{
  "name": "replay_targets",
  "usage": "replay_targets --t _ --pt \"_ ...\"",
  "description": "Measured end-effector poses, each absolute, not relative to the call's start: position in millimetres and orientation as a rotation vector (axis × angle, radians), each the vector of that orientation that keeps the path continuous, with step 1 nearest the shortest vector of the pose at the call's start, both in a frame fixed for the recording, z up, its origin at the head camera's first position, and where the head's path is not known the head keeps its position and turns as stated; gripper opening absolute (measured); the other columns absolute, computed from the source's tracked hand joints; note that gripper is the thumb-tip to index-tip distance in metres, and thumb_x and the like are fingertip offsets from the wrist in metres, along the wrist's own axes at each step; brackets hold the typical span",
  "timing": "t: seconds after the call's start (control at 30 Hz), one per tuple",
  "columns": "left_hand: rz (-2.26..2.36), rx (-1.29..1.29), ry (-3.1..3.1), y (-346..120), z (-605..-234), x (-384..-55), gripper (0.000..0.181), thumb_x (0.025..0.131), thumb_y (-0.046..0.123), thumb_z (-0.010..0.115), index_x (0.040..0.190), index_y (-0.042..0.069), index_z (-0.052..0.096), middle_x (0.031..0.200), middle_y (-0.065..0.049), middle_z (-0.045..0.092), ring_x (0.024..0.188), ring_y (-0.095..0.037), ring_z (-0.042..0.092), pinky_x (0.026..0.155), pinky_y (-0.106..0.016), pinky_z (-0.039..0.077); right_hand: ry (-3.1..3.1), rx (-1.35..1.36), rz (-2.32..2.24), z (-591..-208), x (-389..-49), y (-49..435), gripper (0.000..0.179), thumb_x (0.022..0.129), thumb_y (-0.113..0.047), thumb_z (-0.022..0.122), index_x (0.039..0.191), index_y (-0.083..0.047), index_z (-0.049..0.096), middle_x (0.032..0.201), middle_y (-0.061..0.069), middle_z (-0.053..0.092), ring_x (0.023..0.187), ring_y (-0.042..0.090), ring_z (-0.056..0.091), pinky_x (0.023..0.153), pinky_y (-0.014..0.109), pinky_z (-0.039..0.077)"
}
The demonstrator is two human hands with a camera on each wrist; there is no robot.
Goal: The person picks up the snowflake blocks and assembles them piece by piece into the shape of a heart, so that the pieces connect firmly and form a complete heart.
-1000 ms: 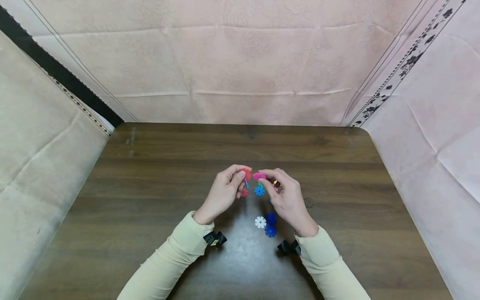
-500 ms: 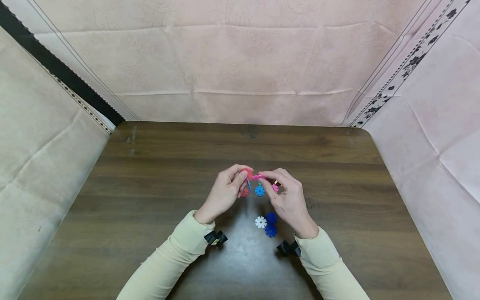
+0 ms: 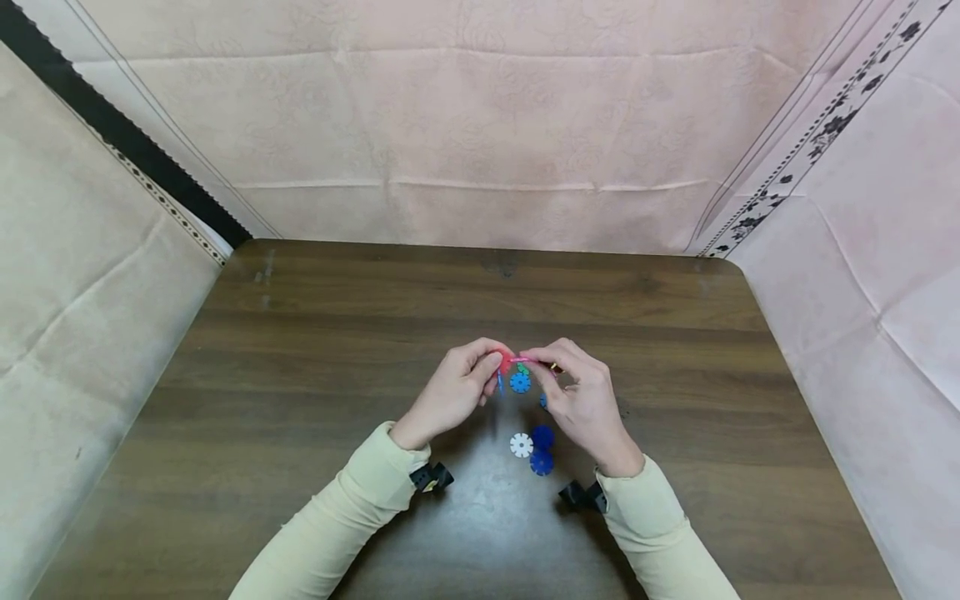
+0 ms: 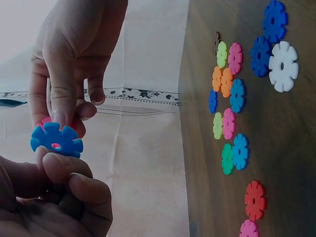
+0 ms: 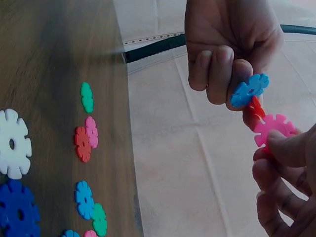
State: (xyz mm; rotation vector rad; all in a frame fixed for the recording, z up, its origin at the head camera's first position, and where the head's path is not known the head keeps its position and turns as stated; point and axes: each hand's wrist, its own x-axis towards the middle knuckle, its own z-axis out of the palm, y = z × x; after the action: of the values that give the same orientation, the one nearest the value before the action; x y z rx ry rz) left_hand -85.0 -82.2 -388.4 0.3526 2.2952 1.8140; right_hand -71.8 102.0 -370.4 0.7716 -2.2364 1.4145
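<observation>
Between thumb and forefinger my left hand (image 3: 453, 387) pinches a red notched plastic disc (image 5: 256, 107), with a light blue notched disc (image 5: 250, 91) joined to it at an angle. My right hand (image 3: 585, 400) pinches a pink notched disc (image 5: 272, 129) by its edge. In the head view that pink disc is seen edge-on, its rim right at the red disc. The left wrist view shows the light blue disc (image 4: 57, 139) in front, hiding most of the red and pink ones. Both hands are raised above the wooden table (image 3: 360, 333).
Near me lie a white disc (image 3: 521, 445) and two dark blue discs (image 3: 542, 462). Under the hands is a blue disc (image 3: 520, 382). In the left wrist view, orange (image 4: 226, 82), red (image 4: 255, 200) and several other discs lie along the table. Pale cloth (image 3: 480, 125) hangs behind.
The pink disc has moved left and turned edge-on, closing the gap to the red disc. My left hand has shifted slightly right, bringing the two hands closer together.
</observation>
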Motion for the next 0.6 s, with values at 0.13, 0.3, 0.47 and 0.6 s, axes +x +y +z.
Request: replay_targets --t 0.13,0.3,0.47,0.6 --pt "1.759 0.401 2.357 -81.8 -388.4 -85.9 0.02 0.103 0.013 0.046 0.107 0.004 0.064 0.07 -0.011 0.054 0.057 -0.018 0.048 0.053 -0.025 0.043 -2.211 0.827 1.413 -372.7 -74.6 103.5 0.016 0.079 0.011 0.073 0.092 0.003 0.073 0.081 0.01 0.067 0.067 0.019 0.06 0.059 0.022 0.052" --pt "1.639 0.476 2.484 -81.1 -385.8 -85.2 0.018 0.102 0.011 0.048 0.107 0.006 0.064 0.072 -0.01 0.054 0.057 -0.017 0.047 0.052 -0.025 0.041 -2.205 0.857 1.417 -389.0 -83.9 108.3 0.02 0.076 0.013 0.074 0.091 0.0 0.074 0.081 0.006 0.068 0.066 0.015 0.058 0.054 0.015 0.047" --pt "1.588 0.486 2.518 -78.6 -387.6 -84.7 0.016 0.102 0.011 0.049 0.109 0.006 0.063 0.075 -0.009 0.055 0.056 -0.016 0.046 0.052 -0.025 0.041 -2.233 0.845 1.373 -398.0 -87.5 112.0 0.019 0.078 0.009 0.075 0.091 -0.004 0.075 0.081 0.003 0.068 0.067 0.011 0.055 0.047 0.013 0.041" --pt "1.653 0.468 2.45 -77.6 -389.4 -84.2 0.017 0.102 0.012 0.049 0.109 0.005 0.063 0.077 -0.016 0.055 0.056 -0.016 0.044 0.051 -0.024 0.039 -2.224 0.829 1.426 -388.8 -82.5 110.6 0.019 0.077 0.013 0.074 0.09 -0.001 0.074 0.08 0.008 0.068 0.065 0.016 0.058 0.045 0.014 0.039"
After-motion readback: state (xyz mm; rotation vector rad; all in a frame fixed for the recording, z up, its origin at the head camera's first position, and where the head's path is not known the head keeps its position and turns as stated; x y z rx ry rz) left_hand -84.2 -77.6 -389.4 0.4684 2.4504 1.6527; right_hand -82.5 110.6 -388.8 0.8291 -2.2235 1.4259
